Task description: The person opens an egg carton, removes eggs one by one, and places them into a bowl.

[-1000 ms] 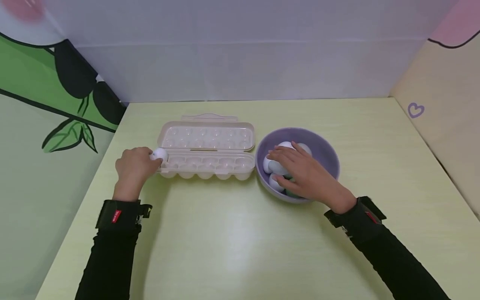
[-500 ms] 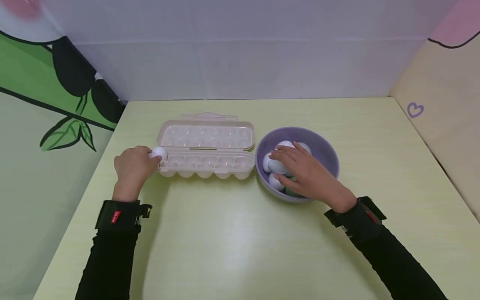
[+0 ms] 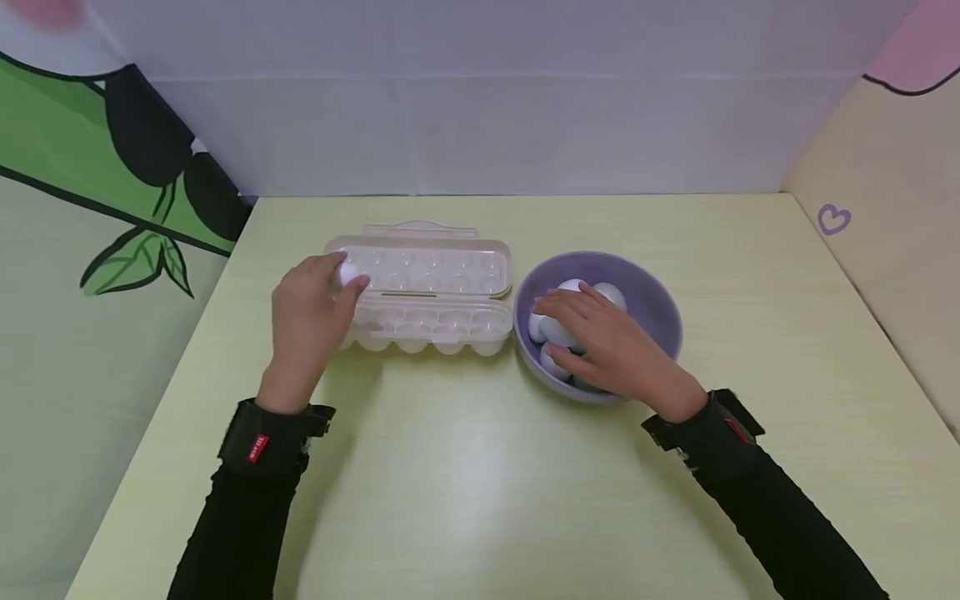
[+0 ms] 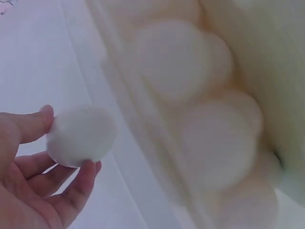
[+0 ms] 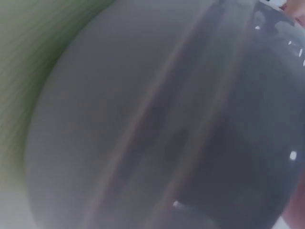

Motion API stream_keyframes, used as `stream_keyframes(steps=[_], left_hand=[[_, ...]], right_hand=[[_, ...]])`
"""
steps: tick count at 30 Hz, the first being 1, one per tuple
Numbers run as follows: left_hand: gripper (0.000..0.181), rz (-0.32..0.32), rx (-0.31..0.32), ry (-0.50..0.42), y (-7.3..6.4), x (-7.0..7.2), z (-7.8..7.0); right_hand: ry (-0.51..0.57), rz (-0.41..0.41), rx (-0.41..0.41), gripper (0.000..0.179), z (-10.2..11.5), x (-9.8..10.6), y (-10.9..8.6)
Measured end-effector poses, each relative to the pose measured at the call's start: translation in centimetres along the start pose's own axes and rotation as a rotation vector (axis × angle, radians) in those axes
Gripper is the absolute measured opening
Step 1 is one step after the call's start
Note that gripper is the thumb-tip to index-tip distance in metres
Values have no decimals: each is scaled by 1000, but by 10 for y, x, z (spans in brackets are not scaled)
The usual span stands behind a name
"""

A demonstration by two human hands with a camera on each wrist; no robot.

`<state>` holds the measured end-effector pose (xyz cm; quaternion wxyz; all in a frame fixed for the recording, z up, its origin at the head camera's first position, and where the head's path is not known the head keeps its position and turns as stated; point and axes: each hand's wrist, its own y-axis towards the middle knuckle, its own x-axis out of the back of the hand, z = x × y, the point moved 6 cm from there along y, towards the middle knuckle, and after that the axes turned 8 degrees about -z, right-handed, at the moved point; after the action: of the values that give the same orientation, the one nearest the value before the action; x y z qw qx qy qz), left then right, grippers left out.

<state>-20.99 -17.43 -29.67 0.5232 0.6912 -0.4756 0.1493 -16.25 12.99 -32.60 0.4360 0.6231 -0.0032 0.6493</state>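
My left hand [image 3: 311,312] pinches a white egg [image 4: 82,136] between thumb and fingertips, over the left part of the egg carton [image 3: 468,321]. This clear plastic carton lies open, its lid [image 3: 427,262] folded back, and the left end is partly hidden by the hand. In the left wrist view the egg is beside the carton's blurred rounded cups [image 4: 217,143]. My right hand [image 3: 607,346] rests over several eggs [image 3: 553,331] in a purple bowl [image 3: 656,308], fingers spread and fairly straight, covering some of them. The bowl's wall fills most of the right wrist view.
The bowl stands just right of the carton on a pale wooden table [image 3: 465,475]. A greenish egg [image 3: 583,384] shows low in the bowl. Behind the table rises a lilac wall [image 3: 480,133], with a beige panel [image 3: 892,183] on the right.
My left hand has lifted the egg from the carton's left end and moved right and farther back, over the lid. The right hand stays in the bowl, nearly still.
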Motion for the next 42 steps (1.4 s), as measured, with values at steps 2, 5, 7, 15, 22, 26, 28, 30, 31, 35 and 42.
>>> stream_keyframes(steps=[2,5,7,15,22,26,28,30,31,35,42], left_hand=[[40,-43,-58,-87,-1,0,-17],[40,-50,-88,-211,-4,-2,-40],[40,-41,-93,-293,-7,-5,-54],[37,70,-22,-623,-28,-30,-89],[34,188,125,-804,-48,-53,-105],[32,235,198,-921,-58,-54,-114],[32,246,217,-955,-61,-54,-116],[33,257,225,-956,-63,-50,-120],[33,262,226,-953,-63,-47,-122],[33,290,233,-932,-66,-42,-125],[38,284,197,-921,-65,-31,-121]], right_hand=[[7,-7,-1,46,3,-1,3],[18,-24,3,45,8,-3,7],[24,-37,3,45,11,-3,10],[69,-52,-95,60,20,-11,20],[130,-104,-151,67,35,-20,24],[138,-199,-138,55,43,-20,25],[128,-237,-130,49,45,-21,24],[117,-256,-123,44,46,-21,23],[110,-259,-124,43,47,-21,22],[103,-249,-120,42,49,-23,20],[88,-241,-151,43,49,-21,14]])
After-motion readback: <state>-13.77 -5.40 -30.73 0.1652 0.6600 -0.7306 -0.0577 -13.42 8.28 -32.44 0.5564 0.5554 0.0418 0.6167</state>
